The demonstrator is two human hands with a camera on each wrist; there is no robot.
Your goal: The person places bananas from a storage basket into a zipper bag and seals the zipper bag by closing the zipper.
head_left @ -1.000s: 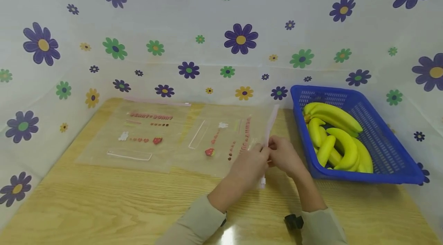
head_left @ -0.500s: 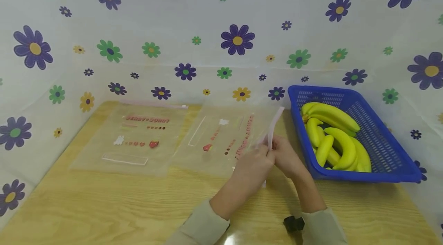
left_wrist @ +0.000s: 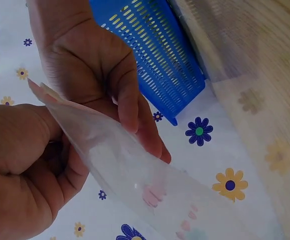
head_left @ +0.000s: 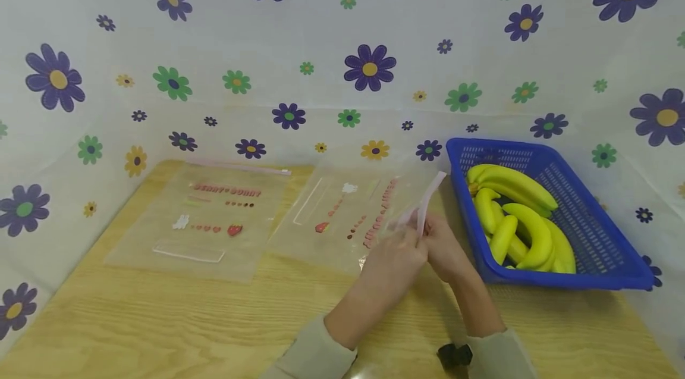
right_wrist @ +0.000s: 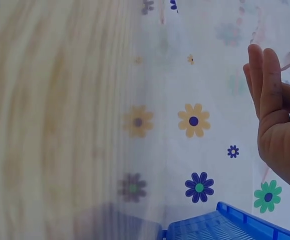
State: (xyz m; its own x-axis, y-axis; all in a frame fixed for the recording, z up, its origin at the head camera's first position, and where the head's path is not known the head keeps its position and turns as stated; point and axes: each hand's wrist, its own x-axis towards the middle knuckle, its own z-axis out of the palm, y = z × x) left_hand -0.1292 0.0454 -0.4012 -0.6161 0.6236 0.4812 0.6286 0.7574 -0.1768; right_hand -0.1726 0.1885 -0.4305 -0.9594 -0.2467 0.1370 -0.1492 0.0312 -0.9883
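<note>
I hold the top edge of a clear plastic bag (head_left: 364,218) in both hands, low in the middle of the head view. My left hand (head_left: 393,260) pinches one side of the bag's pink strip, and my right hand (head_left: 444,251) pinches the other side, so the bag sits right between my fingers. A second bag (head_left: 209,218) lies flat on the table (head_left: 160,325) to the left, and a blue basket (head_left: 588,230) of bananas (head_left: 516,212) is just right of my hands.
</note>
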